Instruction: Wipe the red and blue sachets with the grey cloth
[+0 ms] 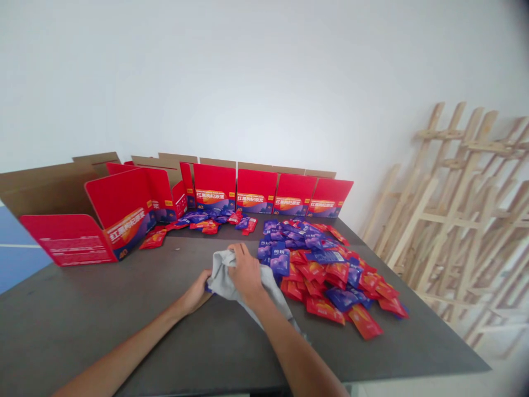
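A light grey cloth (223, 275) is bunched under my right hand (247, 271), whose fingers are closed on it. Its loose end trails toward the table's front edge. On the cloth's left side, my left hand (196, 292) grips a purple sachet (208, 288); just a sliver of it shows, the rest being covered by the cloth and fingers. To the right of my hands lies a large heap of red sachets (324, 310) and purple sachets (280, 261). A smaller group of purple and red sachets (205, 225) lies farther back, before the boxes.
Open red cartons (66, 238) stand at the left, and a row of red cartons (256, 190) runs along the back of the dark grey table (124, 309). Wooden easels (442, 220) lean by the white wall at the right, beyond the table's edge.
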The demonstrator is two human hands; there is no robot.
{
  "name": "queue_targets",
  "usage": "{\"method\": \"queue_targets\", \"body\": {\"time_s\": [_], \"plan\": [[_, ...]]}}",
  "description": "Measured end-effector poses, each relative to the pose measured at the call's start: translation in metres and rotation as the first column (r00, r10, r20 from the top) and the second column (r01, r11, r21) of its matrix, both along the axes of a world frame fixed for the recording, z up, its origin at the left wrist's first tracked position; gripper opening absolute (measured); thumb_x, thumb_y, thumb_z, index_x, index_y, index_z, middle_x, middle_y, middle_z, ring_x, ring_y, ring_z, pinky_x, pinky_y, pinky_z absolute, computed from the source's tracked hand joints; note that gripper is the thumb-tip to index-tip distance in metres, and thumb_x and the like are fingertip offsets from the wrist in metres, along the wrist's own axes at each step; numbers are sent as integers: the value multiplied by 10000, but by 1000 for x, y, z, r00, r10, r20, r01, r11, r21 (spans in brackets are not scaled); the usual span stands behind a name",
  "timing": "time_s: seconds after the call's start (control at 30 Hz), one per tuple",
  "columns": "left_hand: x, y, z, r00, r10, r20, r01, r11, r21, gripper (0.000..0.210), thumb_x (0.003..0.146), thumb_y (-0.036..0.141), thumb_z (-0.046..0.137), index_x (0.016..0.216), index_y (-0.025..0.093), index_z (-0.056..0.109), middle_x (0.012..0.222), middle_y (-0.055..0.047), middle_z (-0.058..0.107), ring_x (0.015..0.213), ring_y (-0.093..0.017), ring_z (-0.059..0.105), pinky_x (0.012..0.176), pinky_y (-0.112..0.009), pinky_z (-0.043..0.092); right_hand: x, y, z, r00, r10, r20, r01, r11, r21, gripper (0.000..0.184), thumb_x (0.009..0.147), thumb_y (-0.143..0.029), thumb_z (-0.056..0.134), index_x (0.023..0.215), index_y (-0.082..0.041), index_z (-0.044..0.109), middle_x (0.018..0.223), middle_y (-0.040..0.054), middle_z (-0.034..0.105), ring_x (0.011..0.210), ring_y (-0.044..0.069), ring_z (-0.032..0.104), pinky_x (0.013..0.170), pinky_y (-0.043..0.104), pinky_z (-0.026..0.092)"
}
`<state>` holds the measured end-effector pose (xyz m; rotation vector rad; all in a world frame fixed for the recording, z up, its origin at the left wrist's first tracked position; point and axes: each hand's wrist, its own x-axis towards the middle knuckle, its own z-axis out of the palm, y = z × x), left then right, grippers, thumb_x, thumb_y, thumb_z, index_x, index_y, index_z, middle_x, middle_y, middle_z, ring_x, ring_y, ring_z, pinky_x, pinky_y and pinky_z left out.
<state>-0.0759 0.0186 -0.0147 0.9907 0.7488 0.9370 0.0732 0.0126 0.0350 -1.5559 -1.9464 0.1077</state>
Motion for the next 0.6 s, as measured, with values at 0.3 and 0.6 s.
{"method": "queue_targets", "body": {"time_s": [0.3,0.6], "plan": [[6,-2,12,958,213,190,-190,973,-131,210,768,297,596,854,143,710,803,-54,754,858,-268,702,772,-346,542,-8,-6,-9,990,126,63,-127,992,5,292,830,-174,510,1104,-277,507,1118,-4,600,895,176,629,717,271,440],[1,1,13,944,235,232,-199,965,-170,239,719,257,618,899,137,719,816,-47,760,892,-272,705,826,-351,533,-11,-8,-5,997,58,59,-58,998,-3,302,834,-144,493,1095,-294,493,1107,-30,598,839,166,629,677,277,432]]}}
